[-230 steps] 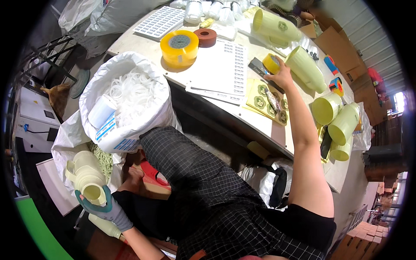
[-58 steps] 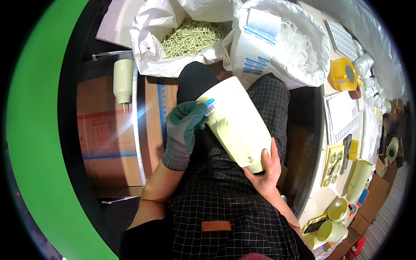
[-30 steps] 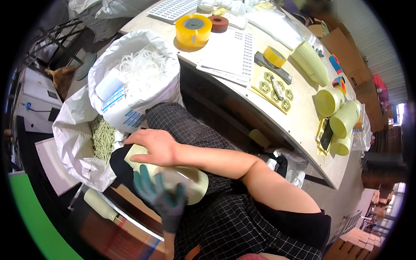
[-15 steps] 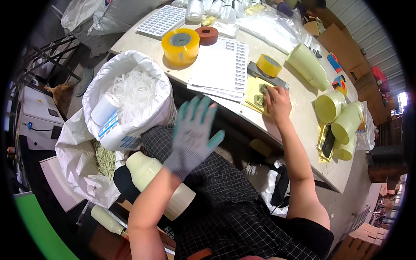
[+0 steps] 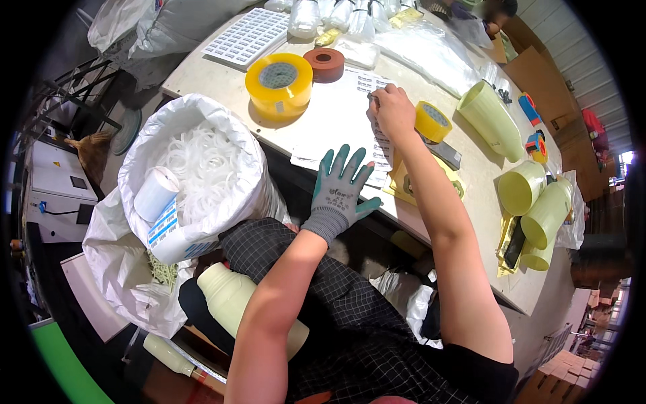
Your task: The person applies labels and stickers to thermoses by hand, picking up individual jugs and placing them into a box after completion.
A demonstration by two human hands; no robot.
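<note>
The left hand (image 5: 340, 190), in a grey-green work glove, hovers with fingers spread wide and holds nothing, over the near edge of the counter (image 5: 222, 74) and the lower corner of the white label sheet (image 5: 336, 118). Half a second earlier it was raised higher and blurred in motion; it has since come down toward the sheet. The bare right hand (image 5: 391, 113) has shifted from the yellow card at the counter edge up to the sheet's right margin, fingers pinched together on the sheet's upper right edge; whether a label is between them cannot be told. A small roll of yellow tape (image 5: 432, 121) lies just beside that hand. The pale yellow bottle (image 5: 235, 303) rests on the person's lap, below the left forearm, untouched by either hand and well apart from both. Farther out, a large yellow tape roll (image 5: 278, 84) and a brown roll (image 5: 324, 64) sit above the sheet. A white sack of plastic rings (image 5: 195, 175) stands left of the left hand.
</note>
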